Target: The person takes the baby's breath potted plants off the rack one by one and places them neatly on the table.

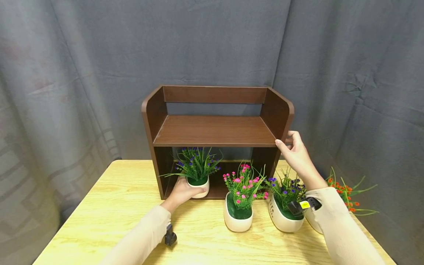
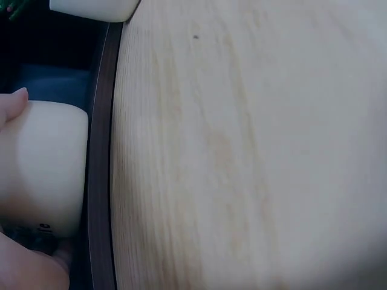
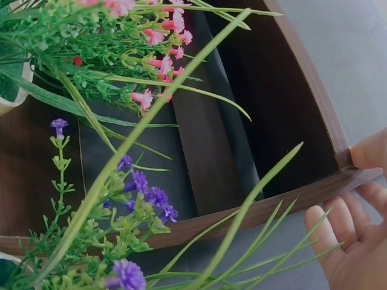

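A brown wooden shelf (image 1: 215,129) stands on the table. In its lower compartment, at the left, is a white pot (image 1: 200,189) with purple flowers and grass blades. My left hand (image 1: 183,191) grips this pot from its left side, thumb across the front. In the left wrist view the pot (image 2: 42,163) sits just behind the shelf's dark front edge (image 2: 103,175), between thumb and fingers. Meanwhile my right hand (image 1: 295,152) holds the shelf's right side panel, thumb at the front edge and fingers around the outside, as the right wrist view also shows.
On the table (image 1: 109,206), a pink-flowered pot (image 1: 238,221) stands before the shelf. To its right are a lettered pot (image 1: 286,222) with purple flowers and an orange-flowered plant (image 1: 346,193), partly behind my right forearm. Grey curtains (image 1: 215,44) hang behind.
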Demonstrator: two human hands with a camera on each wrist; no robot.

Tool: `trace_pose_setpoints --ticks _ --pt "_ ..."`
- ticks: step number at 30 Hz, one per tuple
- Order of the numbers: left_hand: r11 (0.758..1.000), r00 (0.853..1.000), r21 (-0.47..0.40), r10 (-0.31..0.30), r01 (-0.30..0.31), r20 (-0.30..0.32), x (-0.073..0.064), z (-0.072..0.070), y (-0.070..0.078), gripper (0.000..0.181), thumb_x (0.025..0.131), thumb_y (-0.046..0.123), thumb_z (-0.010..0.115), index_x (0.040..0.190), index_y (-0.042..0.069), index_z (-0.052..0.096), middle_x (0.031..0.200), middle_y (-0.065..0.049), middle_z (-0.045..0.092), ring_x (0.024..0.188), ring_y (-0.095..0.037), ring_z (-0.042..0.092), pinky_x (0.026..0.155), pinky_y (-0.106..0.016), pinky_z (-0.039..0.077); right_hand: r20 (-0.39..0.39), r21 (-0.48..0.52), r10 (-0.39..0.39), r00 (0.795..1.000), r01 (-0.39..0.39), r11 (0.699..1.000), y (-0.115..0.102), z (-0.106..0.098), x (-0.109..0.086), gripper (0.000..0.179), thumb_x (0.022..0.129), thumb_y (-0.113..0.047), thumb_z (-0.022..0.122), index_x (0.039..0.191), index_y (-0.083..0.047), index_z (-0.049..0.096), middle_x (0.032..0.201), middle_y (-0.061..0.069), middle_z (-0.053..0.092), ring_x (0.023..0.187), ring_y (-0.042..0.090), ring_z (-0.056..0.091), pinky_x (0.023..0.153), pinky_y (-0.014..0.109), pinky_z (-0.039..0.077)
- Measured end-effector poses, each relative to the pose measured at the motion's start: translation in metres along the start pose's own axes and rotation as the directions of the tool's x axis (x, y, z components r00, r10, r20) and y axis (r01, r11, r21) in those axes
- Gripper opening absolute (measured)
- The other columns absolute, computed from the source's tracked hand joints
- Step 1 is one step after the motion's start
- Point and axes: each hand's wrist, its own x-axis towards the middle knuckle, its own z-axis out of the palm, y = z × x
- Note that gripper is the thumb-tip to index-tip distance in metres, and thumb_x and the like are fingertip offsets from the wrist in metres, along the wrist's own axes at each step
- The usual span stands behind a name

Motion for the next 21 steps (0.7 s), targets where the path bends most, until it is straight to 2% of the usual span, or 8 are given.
trace_pose_setpoints --ticks 5,9,15,17,21 --pt "1.000 1.000 0.023 -0.018 0.017 0.020 -0.007 -0.004 0.003 0.062 0.064 0.027 0.095 0.116 0.006 0.068 0.102 -0.002 0.070 0.096 -0.018 0.063 0.090 -0.039 0.049 0.001 -0.004 0.005 1.000 -0.005 1.000 -0.003 0.000 -0.001 0.053 0.104 -0.031 0.053 0.140 0.002 0.033 0.124 0.024 0.047 0.084 0.011 0.052 0.067 0.028 0.042" --pt "0.999 0.999 0.036 -0.034 0.034 0.021 -0.014 -0.007 0.005 0.070 0.064 0.029 0.095 0.122 0.006 0.063 0.108 -0.003 0.067 0.100 -0.020 0.062 0.092 -0.041 0.047 -0.002 -0.008 0.013 1.000 -0.013 1.000 -0.003 0.000 -0.002 0.054 0.104 -0.033 0.052 0.140 0.002 0.032 0.125 0.026 0.046 0.088 0.016 0.051 0.067 0.029 0.042" --pt "0.996 1.000 0.086 -0.014 0.012 0.024 -0.024 -0.009 0.008 0.087 0.062 0.032 0.095 0.133 0.004 0.053 0.124 -0.009 0.057 0.111 -0.026 0.058 0.098 -0.047 0.044 -0.008 -0.009 0.006 1.000 -0.006 1.000 -0.003 0.000 -0.002 0.053 0.104 -0.032 0.052 0.139 0.002 0.033 0.126 0.026 0.046 0.087 0.015 0.051 0.065 0.028 0.042" --pt "0.995 0.999 0.100 -0.017 0.014 0.029 -0.027 -0.009 0.009 0.085 0.063 0.034 0.095 0.131 0.003 0.055 0.124 -0.010 0.057 0.111 -0.028 0.058 0.097 -0.049 0.045 -0.015 -0.010 0.015 1.000 -0.015 1.000 -0.003 0.001 -0.001 0.053 0.103 -0.033 0.053 0.139 0.001 0.033 0.125 0.025 0.047 0.087 0.016 0.051 0.064 0.029 0.042" --pt "0.997 0.999 0.066 -0.030 0.028 0.028 -0.030 -0.010 0.009 0.082 0.063 0.034 0.095 0.129 0.004 0.058 0.123 -0.009 0.058 0.111 -0.026 0.059 0.097 -0.048 0.045 -0.007 -0.017 0.024 1.000 -0.024 1.000 -0.003 0.001 -0.001 0.055 0.103 -0.035 0.052 0.140 0.000 0.032 0.128 0.025 0.045 0.090 0.019 0.049 0.067 0.031 0.042"
